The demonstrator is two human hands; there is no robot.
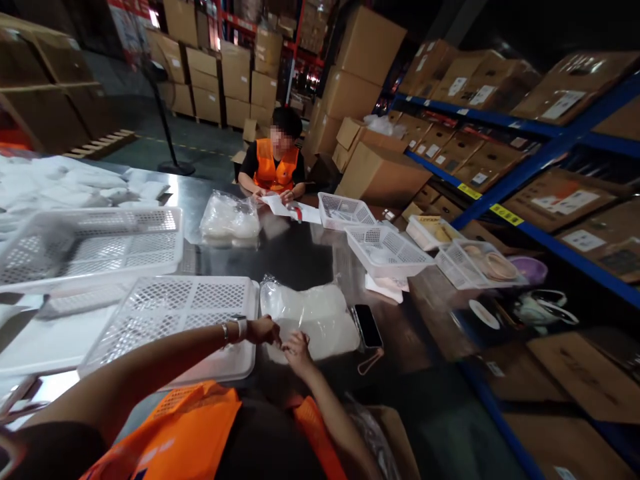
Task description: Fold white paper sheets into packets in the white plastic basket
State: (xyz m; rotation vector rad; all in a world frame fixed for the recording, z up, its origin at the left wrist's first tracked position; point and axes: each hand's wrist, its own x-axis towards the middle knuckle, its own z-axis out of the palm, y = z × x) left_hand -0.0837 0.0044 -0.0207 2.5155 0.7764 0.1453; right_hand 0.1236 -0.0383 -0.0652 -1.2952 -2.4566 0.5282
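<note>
My left hand (263, 329) and my right hand (297, 349) meet at the near edge of a clear plastic bag of white items (315, 317) lying on the dark steel table (295, 257). Both hands pinch the bag's edge with their fingers closed on it. A watch and bracelet sit on my left wrist. A white perforated basket (175, 320) lies just left of my left hand. A black phone (369, 325) rests right of the bag.
Across the table a person in an orange vest handles white paper (293, 209). More white baskets (385, 250) and another filled bag (230, 217) stand on the table. Blue shelving with cardboard boxes (540, 160) runs along the right; stacked cartons fill the back.
</note>
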